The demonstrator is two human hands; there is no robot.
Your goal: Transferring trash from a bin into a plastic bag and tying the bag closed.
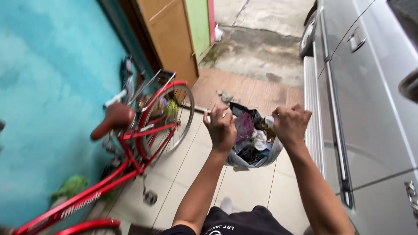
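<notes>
Currently | step: holding full plastic bag (254, 150) open-topped | left hand (222, 128) and right hand (290, 124) clenched on its rim | next, likely: draw edges together, grip firm.

The bag (254, 156) is showing a pale grey, half-clear skin, and inside it purple, white, black and blue pieces are mixing together. The bicycle (130, 161) is shining in red, with a brown saddle (114, 119) and white letters on the frame. The wall (48, 87) is glowing turquoise, the door (172, 35) is looking orange-brown, and the car (370, 109) is gleaming silver. The floor tiles (248, 187) are appearing cream, perhaps light beige.
</notes>
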